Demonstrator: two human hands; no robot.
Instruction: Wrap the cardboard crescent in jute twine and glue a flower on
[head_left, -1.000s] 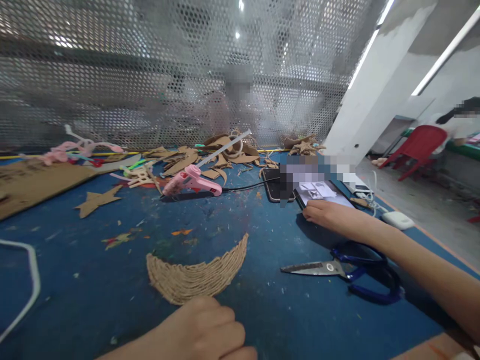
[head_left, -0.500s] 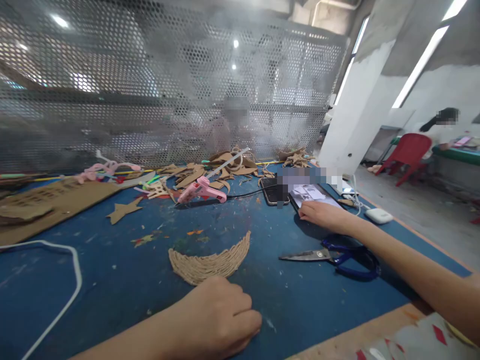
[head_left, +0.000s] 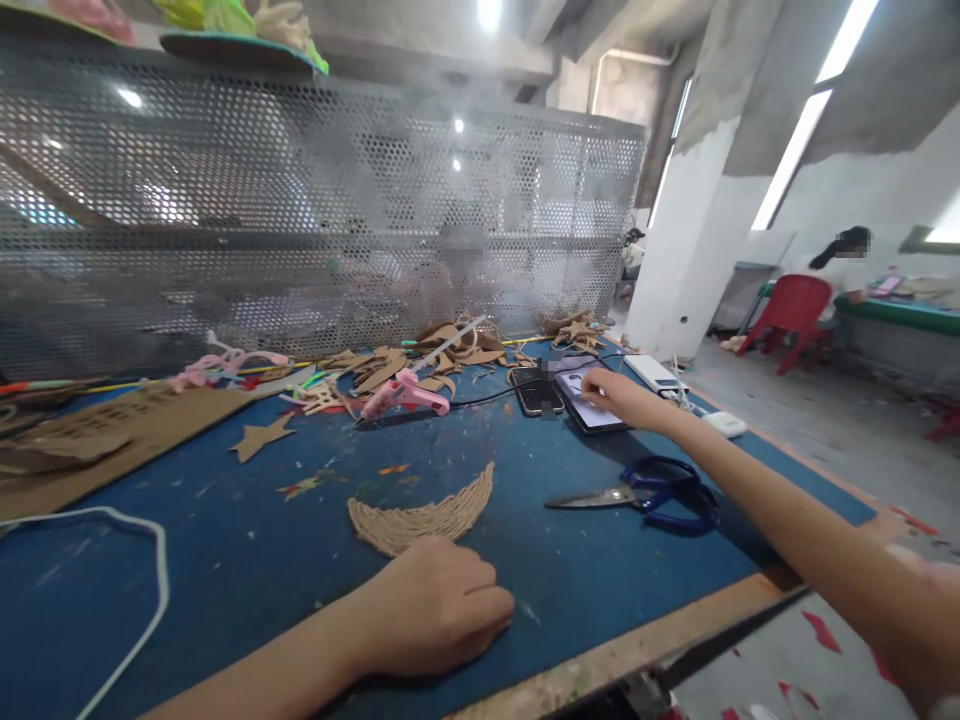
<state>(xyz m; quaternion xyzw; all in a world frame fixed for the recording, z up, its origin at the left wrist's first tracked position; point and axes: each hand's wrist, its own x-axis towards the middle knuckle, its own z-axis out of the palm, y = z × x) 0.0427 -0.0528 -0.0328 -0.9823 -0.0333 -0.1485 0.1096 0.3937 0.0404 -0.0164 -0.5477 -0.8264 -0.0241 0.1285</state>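
Note:
My left hand (head_left: pixel 431 608) rests as a closed fist on the blue table mat (head_left: pixel 225 540), just below a crescent (head_left: pixel 424 515) wound from jute rope. Nothing shows in the fist. My right arm stretches far forward; my right hand (head_left: pixel 619 396) lies on a tablet (head_left: pixel 589 408), fingers touching its lit screen. A dark phone (head_left: pixel 535 392) lies just left of the tablet. Blue-handled scissors (head_left: pixel 645 492) lie shut under my right forearm.
A pink glue gun (head_left: pixel 405 394) with its black cable lies mid-table among cardboard scraps (head_left: pixel 450 345) and a cardboard star (head_left: pixel 262 437). A cardboard sheet (head_left: pixel 112 430) and a white cord (head_left: pixel 142 560) lie left. A perforated metal screen (head_left: pixel 300 220) backs the table. A person sits by a red chair (head_left: pixel 795 312) far right.
The view has pulled back and up, showing the table's near edge. My right hand has slid farther up the tablet screen. My left fist stays by the crescent.

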